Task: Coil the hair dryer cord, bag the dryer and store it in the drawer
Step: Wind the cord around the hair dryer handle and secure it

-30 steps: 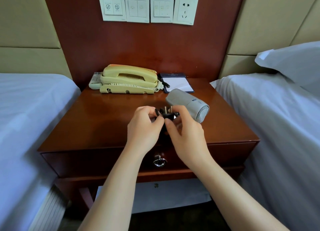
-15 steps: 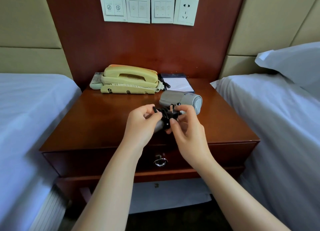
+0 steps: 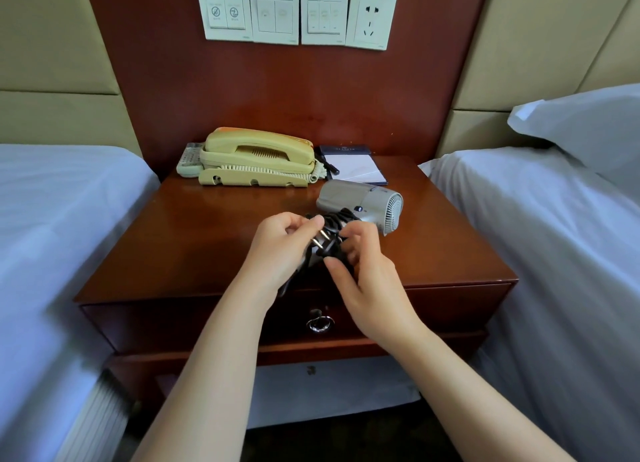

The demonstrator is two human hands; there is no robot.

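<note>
Change: hair dryer (image 3: 363, 203) now lies turned sideways, plug (image 3: 323, 245) tipped over toward the left hand (image 3: 277, 246).
Meaning: coiling looks nearly finished.
Grip: left hand and right hand (image 3: 367, 281), fingers closed on the black cord (image 3: 337, 219).
Place: over the glossy wooden tabletop (image 3: 207, 236), drawer (image 3: 433, 309) shut.
Textures: smooth grey plastic barrel, round ribbed grille.

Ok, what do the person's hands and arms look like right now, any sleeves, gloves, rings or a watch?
Both forearms are bare up to the bottom edge of the picture, with no sleeves in view. The left hand and right hand wear no gloves. No watch, bracelet or ring shows on either wrist or on the fingers that can be seen. Nails look short and unpainted.
</note>
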